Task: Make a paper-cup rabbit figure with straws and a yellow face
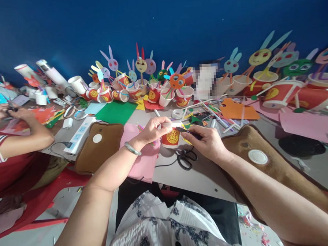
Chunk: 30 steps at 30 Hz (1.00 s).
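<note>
Hands near together over the table [202, 178], left hand [153, 130] clasping the rim of an upright red paper cup [170, 138], mouth up, beside black scissors [185, 159], right hand [207, 141] pinching a dark stick [188, 131] lying level, tip toward the cup.

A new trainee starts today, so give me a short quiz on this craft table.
1. True or false: the left hand grips the red cup near its top.
2. What lies on the table just this side of the right hand, which holds a dark slim tool? A scissors, B stapler, C ruler.
3. Fill in: the paper sheet beyond the left brown pouch is ____.
Key: 1 true; 2 A; 3 green.
</note>
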Tool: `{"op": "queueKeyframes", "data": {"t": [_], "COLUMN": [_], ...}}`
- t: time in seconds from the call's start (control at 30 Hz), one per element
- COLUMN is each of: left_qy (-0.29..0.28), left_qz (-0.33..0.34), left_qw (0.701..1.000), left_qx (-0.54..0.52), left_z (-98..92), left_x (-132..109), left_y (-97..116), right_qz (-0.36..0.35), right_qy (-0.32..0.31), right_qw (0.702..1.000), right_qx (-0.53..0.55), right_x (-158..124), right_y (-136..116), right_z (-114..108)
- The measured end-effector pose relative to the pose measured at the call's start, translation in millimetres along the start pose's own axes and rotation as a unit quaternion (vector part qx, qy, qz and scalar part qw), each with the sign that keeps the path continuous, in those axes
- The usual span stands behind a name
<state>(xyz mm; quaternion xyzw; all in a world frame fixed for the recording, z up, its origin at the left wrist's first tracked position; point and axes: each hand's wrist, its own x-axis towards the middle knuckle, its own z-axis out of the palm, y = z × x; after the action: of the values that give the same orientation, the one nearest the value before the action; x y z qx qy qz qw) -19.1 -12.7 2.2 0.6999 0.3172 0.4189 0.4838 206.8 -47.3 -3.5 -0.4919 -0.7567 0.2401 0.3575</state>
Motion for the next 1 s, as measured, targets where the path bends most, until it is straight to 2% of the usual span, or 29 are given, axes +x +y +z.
{"op": "queueKeyframes", "data": {"t": [0.2, 0.5, 0.67, 1.0], "left_qy": [0.006, 0.039, 0.042, 0.061], "left_qz": [-0.035, -0.03, -0.059, -0.067], "left_qw": [0.999, 0.998, 0.994, 0.992], "left_qx": [-0.005, -0.048, -0.086, -0.088], "left_z": [5.5, 16.3, 19.9, 22.8], "left_x": [-3.9, -2.6, -4.0, -4.9], "left_y": [-1.9, -2.3, -8.8, -11.7], "right_qz": [0.019, 0.025, 0.022, 0.007], "right_qy": [0.004, 0.026, 0.031, 0.034], "right_qw": [1.0, 0.999, 0.999, 0.999], "right_qx": [-0.001, -0.019, -0.027, -0.04], "right_x": [0.7, 2.8, 2.9, 2.5], "right_y": [1.2, 0.1, 1.9, 3.7], "right_z": [0.8, -2.6, -3.1, -3.4]}}
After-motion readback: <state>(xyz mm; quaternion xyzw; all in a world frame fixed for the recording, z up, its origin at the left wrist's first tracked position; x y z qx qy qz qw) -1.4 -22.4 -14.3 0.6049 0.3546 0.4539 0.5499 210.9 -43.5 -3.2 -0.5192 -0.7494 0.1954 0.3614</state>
